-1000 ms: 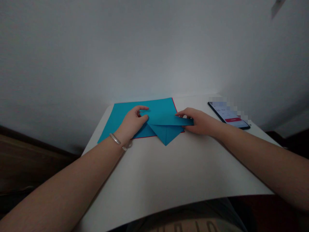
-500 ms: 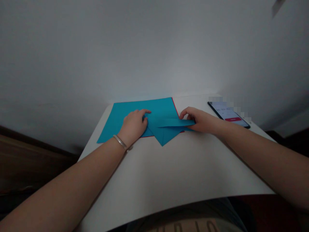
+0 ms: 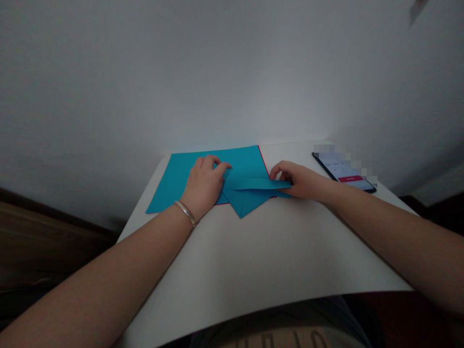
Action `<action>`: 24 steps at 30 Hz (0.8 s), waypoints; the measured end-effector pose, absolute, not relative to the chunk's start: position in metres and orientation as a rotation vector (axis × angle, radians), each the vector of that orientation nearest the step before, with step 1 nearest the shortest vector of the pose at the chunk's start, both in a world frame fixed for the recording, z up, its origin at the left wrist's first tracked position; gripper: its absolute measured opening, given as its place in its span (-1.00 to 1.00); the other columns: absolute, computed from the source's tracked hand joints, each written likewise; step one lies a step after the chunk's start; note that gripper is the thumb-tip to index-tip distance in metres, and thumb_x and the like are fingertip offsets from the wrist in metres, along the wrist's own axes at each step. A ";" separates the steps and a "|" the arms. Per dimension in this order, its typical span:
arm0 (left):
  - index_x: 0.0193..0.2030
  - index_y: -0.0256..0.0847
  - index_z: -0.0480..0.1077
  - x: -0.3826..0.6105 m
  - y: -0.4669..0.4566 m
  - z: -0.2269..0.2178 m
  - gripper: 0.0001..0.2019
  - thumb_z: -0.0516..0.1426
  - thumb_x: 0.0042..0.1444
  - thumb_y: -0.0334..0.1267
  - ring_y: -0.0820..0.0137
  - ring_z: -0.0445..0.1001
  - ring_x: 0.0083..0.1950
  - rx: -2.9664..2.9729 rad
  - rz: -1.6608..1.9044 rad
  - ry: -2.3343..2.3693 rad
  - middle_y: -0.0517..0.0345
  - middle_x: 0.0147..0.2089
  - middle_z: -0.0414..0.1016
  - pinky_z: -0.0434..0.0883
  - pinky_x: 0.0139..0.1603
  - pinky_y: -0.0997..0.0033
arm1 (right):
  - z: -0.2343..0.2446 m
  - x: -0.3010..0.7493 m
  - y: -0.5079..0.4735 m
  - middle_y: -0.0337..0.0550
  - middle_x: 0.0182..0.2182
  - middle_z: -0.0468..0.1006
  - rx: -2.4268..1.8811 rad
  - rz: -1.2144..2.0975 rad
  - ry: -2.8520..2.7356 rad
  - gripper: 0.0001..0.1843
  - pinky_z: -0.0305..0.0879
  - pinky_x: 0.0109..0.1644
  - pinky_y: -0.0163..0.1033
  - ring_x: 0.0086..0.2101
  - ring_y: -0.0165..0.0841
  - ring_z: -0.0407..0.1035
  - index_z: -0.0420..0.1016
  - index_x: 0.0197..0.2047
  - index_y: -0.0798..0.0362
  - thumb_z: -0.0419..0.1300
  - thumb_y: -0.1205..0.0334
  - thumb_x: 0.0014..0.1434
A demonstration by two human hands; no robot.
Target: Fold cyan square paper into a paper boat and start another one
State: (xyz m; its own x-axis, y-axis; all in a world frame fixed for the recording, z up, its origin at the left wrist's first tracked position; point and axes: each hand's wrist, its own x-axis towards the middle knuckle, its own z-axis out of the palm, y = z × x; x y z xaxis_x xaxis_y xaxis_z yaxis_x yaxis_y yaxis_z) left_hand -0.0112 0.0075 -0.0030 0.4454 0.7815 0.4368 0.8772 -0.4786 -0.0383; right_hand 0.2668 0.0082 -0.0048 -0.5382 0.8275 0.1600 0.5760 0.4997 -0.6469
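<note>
A folded blue paper (image 3: 243, 197) lies over the front edge of a flat blue sheet, its pointed corner toward me and a raised flap along its top. My right hand (image 3: 290, 178) pinches the paper's right end, thumb and bent fingers on either side of the layers. At the left end, my left hand (image 3: 205, 181) rests against the paper, fingers slightly bent and apart. That hand hides the paper's left tip. A silver bangle (image 3: 184, 211) circles my left wrist.
The flat blue sheet (image 3: 183, 169) has a red edge showing beneath it on the right. A phone (image 3: 344, 169) with a lit screen lies on the white table (image 3: 275, 251), right of my right hand. A pale wall (image 3: 232, 72) rises behind the table.
My left hand has shifted slightly up and right, its fingers lifting and spreading. The folded paper's point has moved a little left. My right hand keeps its grip almost unmoved.
</note>
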 end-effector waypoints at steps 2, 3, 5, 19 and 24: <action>-0.01 -0.15 0.44 -0.009 0.005 0.001 -0.69 0.01 0.18 -0.45 0.16 0.32 0.00 -2.633 -0.474 -1.250 -0.05 -0.04 0.42 0.30 0.02 0.16 | -0.003 0.265 0.009 -0.31 -0.50 0.34 -1.160 0.744 -2.281 -0.71 0.12 -0.49 -0.30 -0.53 -0.43 0.25 0.34 -0.22 -0.03 0.27 0.21 -0.06; -0.02 -0.14 0.45 -0.006 0.002 0.003 -0.69 0.00 0.19 -0.47 0.20 0.33 -0.02 -2.715 -0.424 -1.183 -0.01 -0.07 0.44 0.32 0.01 0.20 | -0.002 0.265 0.009 -0.30 -0.49 0.35 -1.161 0.742 -2.276 -0.71 0.12 -0.50 -0.30 -0.53 -0.42 0.25 0.34 -0.22 -0.03 0.27 0.20 -0.06; 0.03 -0.16 0.42 0.000 -0.004 0.008 -0.67 -0.01 0.19 -0.48 0.23 0.36 -0.04 -2.766 -0.332 -1.156 0.01 -0.07 0.45 0.35 -0.04 0.26 | -0.001 0.264 0.011 -0.28 -0.46 0.37 -1.152 0.740 -2.264 -0.70 0.13 -0.50 -0.30 -0.52 -0.42 0.26 0.35 -0.23 -0.02 0.28 0.19 -0.06; -0.01 -0.29 0.34 0.013 -0.013 0.004 -0.78 0.04 0.22 -0.35 0.13 0.37 0.13 -2.847 -0.462 -0.939 -0.15 0.24 0.28 0.38 0.06 0.14 | -0.001 0.251 0.010 -0.17 -0.23 0.47 -1.180 0.768 -2.093 -0.78 0.27 -0.43 -0.26 -0.44 -0.39 0.36 0.35 -0.26 -0.03 0.23 0.25 -0.03; 0.15 -0.11 0.32 0.009 -0.008 -0.002 -0.65 0.00 0.25 -0.39 0.14 0.30 0.22 -2.827 -0.310 -0.665 -0.05 0.34 0.15 0.31 0.16 0.11 | 0.001 0.249 0.010 -0.17 -0.24 0.50 -1.241 0.833 -2.052 -0.75 0.24 -0.47 -0.29 -0.49 -0.42 0.34 0.35 -0.26 -0.02 0.26 0.20 -0.05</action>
State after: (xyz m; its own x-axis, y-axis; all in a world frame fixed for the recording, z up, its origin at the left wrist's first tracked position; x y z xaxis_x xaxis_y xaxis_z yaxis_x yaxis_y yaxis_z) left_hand 0.0087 -0.0082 -0.0021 0.8753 0.4122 0.2530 0.4587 -0.8733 -0.1641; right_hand 0.2488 0.0105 0.0007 -0.3880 0.9066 0.1656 0.5344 0.3678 -0.7610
